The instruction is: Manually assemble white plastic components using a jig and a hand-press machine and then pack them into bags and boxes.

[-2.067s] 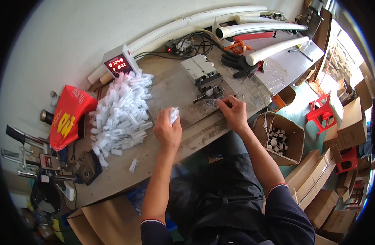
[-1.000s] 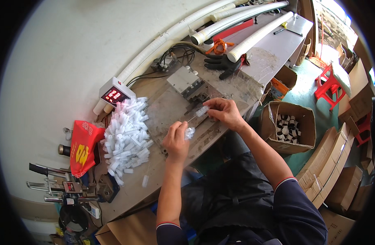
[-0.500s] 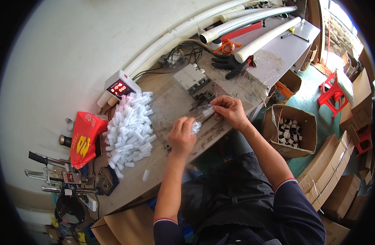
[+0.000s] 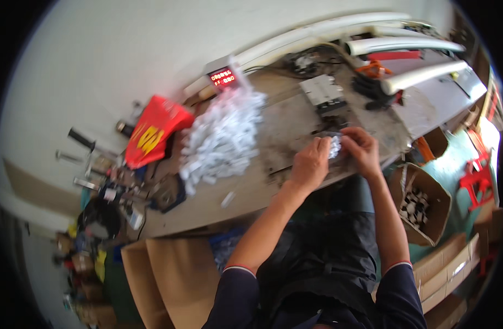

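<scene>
My left hand (image 4: 310,163) and my right hand (image 4: 363,151) are close together over the front part of the bench, both with fingers closed. Between their fingertips are small whitish, see-through ribbed plastic pieces (image 4: 335,147), blurred, so I cannot tell how many or which hand bears each. A large heap of similar white ribbed pieces (image 4: 224,137) covers the bench to the left of my hands. One loose white piece (image 4: 228,199) lies apart near the front edge. Just beyond my hands stands a small metal fixture (image 4: 324,94) with a light block on top.
Behind the heap is a counter box with red lit digits (image 4: 224,78). A red bag (image 4: 157,131) and a lever clamp tool (image 4: 112,186) are at left. White tubes (image 4: 421,78) and a black glove (image 4: 372,92) lie at back right. Cardboard boxes (image 4: 432,192) stand below.
The view has turned, so the bench appears shifted right and is blurred. My hands have come together, and the pieces they held apart now meet between the fingertips.
</scene>
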A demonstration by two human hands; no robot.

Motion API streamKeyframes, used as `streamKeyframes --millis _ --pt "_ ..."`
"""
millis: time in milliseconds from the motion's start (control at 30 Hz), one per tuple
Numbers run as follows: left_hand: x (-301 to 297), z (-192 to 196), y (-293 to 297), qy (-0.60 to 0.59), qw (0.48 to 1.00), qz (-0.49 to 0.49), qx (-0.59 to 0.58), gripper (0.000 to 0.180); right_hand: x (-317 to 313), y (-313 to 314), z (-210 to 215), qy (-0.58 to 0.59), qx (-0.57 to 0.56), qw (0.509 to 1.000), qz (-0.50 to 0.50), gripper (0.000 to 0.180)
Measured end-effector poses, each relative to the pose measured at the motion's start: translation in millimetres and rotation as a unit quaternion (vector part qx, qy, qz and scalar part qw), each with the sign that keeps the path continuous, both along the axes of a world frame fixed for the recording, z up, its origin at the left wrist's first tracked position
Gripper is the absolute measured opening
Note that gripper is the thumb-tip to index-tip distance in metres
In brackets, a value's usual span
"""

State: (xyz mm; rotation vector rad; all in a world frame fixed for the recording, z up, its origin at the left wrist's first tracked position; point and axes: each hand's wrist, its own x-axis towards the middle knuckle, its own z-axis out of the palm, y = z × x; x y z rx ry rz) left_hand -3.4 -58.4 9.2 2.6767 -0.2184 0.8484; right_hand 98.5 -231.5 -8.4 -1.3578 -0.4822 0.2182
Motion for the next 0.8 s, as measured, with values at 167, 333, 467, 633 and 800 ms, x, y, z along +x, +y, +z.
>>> streamKeyframes --millis 167,333,467,633,800 --pt "-89.5 12.3 34.9 -0.116 0.981 0.116 -0.1 0.039 1.3 -1.7 1.3 0.023 0.002 1.0 0.001 0.022" --pt "-194.3 0.0 112.0 -0.033 0.946 0.322 -0.01 0.028 -4.8 7.4 8.8 0.02 -0.041 0.999 0.004 0.02" --pt "-215.2 -9.4 126.9 0.026 0.949 0.313 -0.019 0.032 -5.9 7.2 6.3 0.004 -0.052 0.999 -0.005 0.018" --pt "-193.4 -9.6 119.5 -0.028 0.963 0.266 -0.021 0.034 -14.3 11.6 -3.5 -0.011 -0.026 0.998 -0.057 0.015" --pt "-143.9 22.5 85.7 -0.048 0.987 0.141 -0.063 0.034 -60.5 36.9 33.1 -0.242 -0.06 0.968 -0.035 0.01"
